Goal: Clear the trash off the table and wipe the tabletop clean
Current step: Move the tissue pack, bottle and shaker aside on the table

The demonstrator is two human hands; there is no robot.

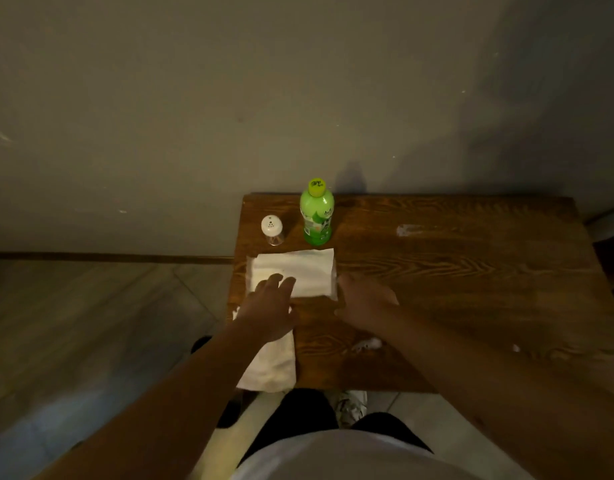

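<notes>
A white cloth [300, 268] lies on the left part of a dark wooden table [454, 271], running from near the bottle down to the front edge. My left hand [269, 306] rests flat on the cloth with fingers spread. My right hand [366, 299] sits at the cloth's right edge, thumb touching the fabric; whether it pinches the cloth is unclear. A green plastic bottle [316, 214] with a yellow cap stands upright at the back. A small crumpled white scrap [367, 344] lies near the front edge, under my right forearm.
A small clear shaker [272, 230] with a white perforated lid stands left of the bottle. A pale smear [407, 230] marks the tabletop at the back right. A white speck [516, 348] lies at the right. The table stands against a plain wall; tiled floor lies to the left.
</notes>
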